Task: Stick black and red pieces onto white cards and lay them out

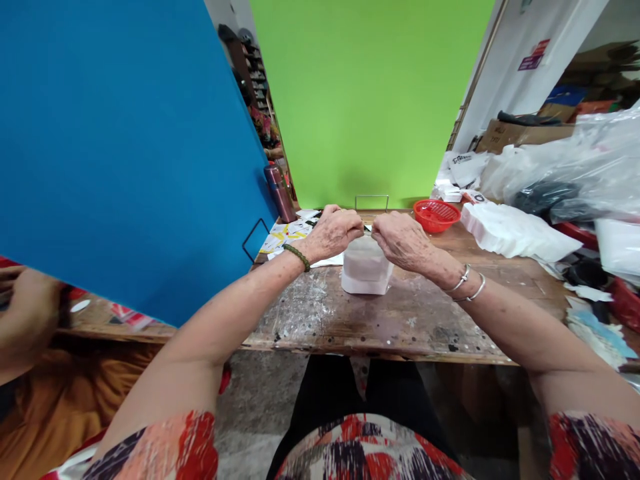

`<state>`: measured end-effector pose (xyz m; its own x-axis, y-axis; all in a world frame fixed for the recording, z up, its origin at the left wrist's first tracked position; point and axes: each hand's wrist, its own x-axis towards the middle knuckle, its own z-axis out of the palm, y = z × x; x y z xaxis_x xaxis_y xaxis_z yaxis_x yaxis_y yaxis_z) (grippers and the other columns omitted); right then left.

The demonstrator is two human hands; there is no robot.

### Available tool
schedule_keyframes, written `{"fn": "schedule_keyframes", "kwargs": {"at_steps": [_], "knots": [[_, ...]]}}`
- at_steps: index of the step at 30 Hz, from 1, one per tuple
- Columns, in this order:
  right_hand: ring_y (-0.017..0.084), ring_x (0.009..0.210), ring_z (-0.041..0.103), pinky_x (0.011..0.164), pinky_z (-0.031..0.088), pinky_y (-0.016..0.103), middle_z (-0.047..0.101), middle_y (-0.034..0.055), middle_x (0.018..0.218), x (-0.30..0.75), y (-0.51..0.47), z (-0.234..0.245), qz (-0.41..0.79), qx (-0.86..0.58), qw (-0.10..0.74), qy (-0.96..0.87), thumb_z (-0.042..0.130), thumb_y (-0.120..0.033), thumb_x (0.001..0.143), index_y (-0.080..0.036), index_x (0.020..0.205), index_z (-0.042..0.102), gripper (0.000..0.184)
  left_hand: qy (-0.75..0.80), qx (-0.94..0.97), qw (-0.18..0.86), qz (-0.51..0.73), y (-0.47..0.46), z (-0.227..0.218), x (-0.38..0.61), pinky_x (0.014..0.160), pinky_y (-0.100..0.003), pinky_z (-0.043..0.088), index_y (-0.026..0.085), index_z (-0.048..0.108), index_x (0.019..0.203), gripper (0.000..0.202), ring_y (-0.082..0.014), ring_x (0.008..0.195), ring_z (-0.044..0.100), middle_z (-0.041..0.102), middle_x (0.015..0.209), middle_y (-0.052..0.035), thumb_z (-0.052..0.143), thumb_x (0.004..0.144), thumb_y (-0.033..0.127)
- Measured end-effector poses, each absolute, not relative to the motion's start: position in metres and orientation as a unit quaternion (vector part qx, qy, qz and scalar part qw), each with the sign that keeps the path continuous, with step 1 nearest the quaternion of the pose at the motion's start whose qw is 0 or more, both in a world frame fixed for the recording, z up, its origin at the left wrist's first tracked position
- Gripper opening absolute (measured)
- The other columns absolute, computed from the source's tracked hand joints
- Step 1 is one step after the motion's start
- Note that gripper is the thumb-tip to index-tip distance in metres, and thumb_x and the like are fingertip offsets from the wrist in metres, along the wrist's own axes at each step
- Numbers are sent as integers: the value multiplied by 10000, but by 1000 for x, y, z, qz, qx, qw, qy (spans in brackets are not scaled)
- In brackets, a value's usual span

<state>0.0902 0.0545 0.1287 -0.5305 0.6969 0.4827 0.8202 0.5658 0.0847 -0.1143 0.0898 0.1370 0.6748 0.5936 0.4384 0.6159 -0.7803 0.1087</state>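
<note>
Red, white & dark patterned short-sleeved top (360, 453) fills the bottom edge, black trousers (323, 393) just past it. Big flat matte blue panel (105, 147) stands on the L; somewhat smaller lime-green panel (365, 100) stands upright at the back. Btwn them & the wearer: worn brown wooden table (310, 327) w/ pale scuffs & dark specks. Heaped clear plastic bags (595, 160) on the R, thick stack of soft white sheets (517, 230) just beside. Far L, partly behind the blue panel, another person's hand (35, 303), doing what is unclear. Tall maroon metallic flask (280, 193) upright near the back L; round red plastic basket (436, 225) back R.

Small white rounded-square block (367, 270), upper part translucent, sits mid-table, btwn & just below both hands. L hand (336, 232) & R hand (403, 239): fingers curled inward near its top, can't tell if they pinch anything. Green braided bracelet (297, 256) on L wrist, 2 slim silver bangles (481, 285) on R.
</note>
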Motion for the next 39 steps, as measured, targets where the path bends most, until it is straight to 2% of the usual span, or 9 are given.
{"fn": "schedule_keyframes", "kwargs": {"at_steps": [5, 10, 14, 19, 22, 25, 30, 35, 39], "knots": [[210, 720, 409, 668, 229, 344, 619, 123, 830, 86, 54, 132, -162, -449, 172, -862, 381, -157, 970, -121, 976, 633, 254, -330, -912, 11, -245, 91, 139, -121, 934, -378, 367, 192, 694, 878, 139, -183, 906, 641, 739, 921, -20, 581, 942, 241], [214, 753, 433, 671, 240, 336, 627, 114, 863, 84, 57, 129, -148, -441, 196, -863, 405, -218, 998, -143, 986, 618, 225, -344, -900, 12, -269, 91, 137, -131, 878, -360, 397, 186, 687, 812, 128, -175, 818, 628, 729, 830, -12, 595, 899, 170], [220, 771, 441, 678, 246, 344, 628, 124, 882, 79, 61, 127, -160, -415, 188, -876, 381, -157, 984, -142, 976, 607, 227, -340, -895, 18, -289, 90, 134, -133, 867, -356, 415, 181, 692, 785, 142, -172, 790, 629, 724, 800, -16, 610, 901, 188], [217, 760, 428, 679, 251, 345, 621, 112, 876, 75, 61, 129, -158, -415, 194, -875, 371, -196, 1005, -159, 969, 594, 228, -349, -879, -32, -324, 87, 134, -134, 762, -285, 457, 171, 713, 832, 121, -153, 784, 634, 732, 847, -34, 615, 900, 192], [220, 787, 434, 696, 268, 342, 618, 118, 905, 68, 61, 130, -153, -399, 191, -884, 359, -136, 976, -153, 999, 584, 226, -352, -878, -11, -325, 86, 136, -134, 743, -287, 456, 166, 701, 775, 125, -151, 732, 612, 707, 779, -27, 649, 882, 204], [220, 799, 441, 710, 275, 345, 620, 120, 917, 63, 62, 132, -150, -394, 171, -891, 369, -104, 952, -151, 1012, 582, 227, -347, -876, -27, -333, 83, 137, -137, 732, -282, 456, 165, 702, 761, 114, -146, 722, 613, 707, 765, -23, 682, 864, 209], [213, 796, 460, 694, 272, 338, 630, 123, 923, 67, 62, 136, -103, -430, 169, -881, 367, -160, 986, -152, 1018, 585, 220, -343, -857, -102, -372, 77, 136, -145, 733, -271, 481, 165, 706, 852, 53, -138, 762, 635, 727, 827, -23, 653, 853, 159], [215, 778, 454, 687, 267, 338, 637, 134, 914, 62, 61, 135, -93, -439, 178, -876, 356, -185, 989, -139, 1041, 588, 242, -355, -846, -83, -390, 78, 129, -145, 722, -281, 468, 169, 663, 778, 64, -141, 750, 593, 682, 777, -10, 652, 816, 119], [217, 759, 434, 696, 257, 350, 631, 144, 910, 48, 61, 133, -139, -425, 171, -878, 362, -100, 927, -123, 1032, 595, 257, -363, -842, -73, -392, 81, 128, -142, 720, -284, 450, 169, 663, 772, 73, -141, 738, 581, 677, 772, -9, 648, 841, 153]]}}
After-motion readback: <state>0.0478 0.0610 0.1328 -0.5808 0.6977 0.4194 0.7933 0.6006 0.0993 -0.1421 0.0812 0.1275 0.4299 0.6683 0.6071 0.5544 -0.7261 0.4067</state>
